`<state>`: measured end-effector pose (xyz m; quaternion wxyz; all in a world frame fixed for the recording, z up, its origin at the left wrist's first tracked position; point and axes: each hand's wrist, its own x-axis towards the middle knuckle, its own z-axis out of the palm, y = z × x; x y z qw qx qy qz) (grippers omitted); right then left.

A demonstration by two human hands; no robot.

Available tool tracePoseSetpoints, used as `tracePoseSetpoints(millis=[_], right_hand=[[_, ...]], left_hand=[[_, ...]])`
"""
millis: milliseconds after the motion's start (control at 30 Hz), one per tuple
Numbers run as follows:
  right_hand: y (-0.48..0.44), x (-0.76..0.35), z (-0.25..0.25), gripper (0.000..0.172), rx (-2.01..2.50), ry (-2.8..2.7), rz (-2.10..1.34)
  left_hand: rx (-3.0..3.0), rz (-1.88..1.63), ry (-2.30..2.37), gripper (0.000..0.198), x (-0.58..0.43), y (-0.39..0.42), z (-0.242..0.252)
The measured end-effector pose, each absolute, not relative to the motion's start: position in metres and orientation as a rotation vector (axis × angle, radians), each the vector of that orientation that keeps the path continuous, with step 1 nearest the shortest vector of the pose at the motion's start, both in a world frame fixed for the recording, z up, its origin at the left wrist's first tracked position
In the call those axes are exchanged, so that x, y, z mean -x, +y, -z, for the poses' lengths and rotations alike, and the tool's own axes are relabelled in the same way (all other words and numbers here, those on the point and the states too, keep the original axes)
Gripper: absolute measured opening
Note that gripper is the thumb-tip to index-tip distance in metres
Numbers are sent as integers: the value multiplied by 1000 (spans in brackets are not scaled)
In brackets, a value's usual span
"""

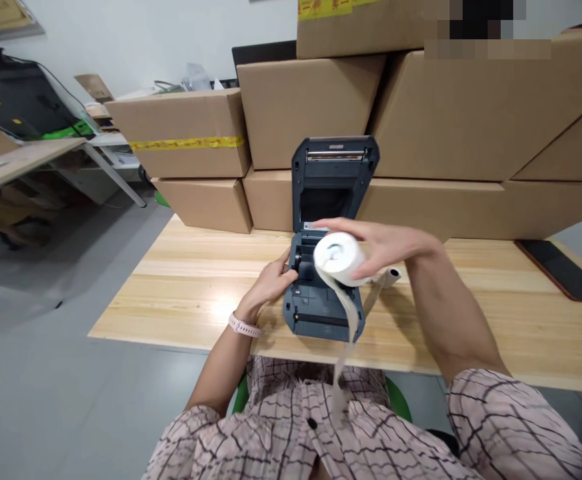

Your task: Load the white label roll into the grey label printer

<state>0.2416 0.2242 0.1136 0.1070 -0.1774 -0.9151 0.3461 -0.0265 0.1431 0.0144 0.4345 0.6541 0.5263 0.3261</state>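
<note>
A dark grey label printer (315, 303) stands on the wooden table (181, 293) with its lid (335, 175) swung up. My right hand (381, 243) is closed round a white paper roll (339, 258), held just above the printer's open bay. A loose strip of paper (349, 313) trails from the roll down over the printer's front towards my lap. My left hand (269, 283), with a pale wristband, grips the printer's left side, fingers curled at the inner edge.
Stacked cardboard boxes (315, 107) form a wall along the table's back edge, right behind the printer. A black flat item (561, 270) lies at the right. Another desk with equipment (15, 100) stands to the far left across grey floor.
</note>
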Motion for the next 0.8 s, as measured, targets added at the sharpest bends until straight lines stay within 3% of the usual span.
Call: tracePoseSetpoints(millis=[133,333,433,800], right_hand=[[221,-301,-124,107,615,-2310,-1077],[231,-343,-81,114,982,-1814,-1197],[243,-342,-58,119,1074,-1765,-1185],[257,-329,-5,107,1107,-1754,-1382]], left_hand=[[-1606,-838,1277,70,26,142,-16],[-1538,-849,1230,75,25,143,-15],[-1546,-877,1223,73,24,143,-16],[-1555,-846,1229,73,25,144,-17]])
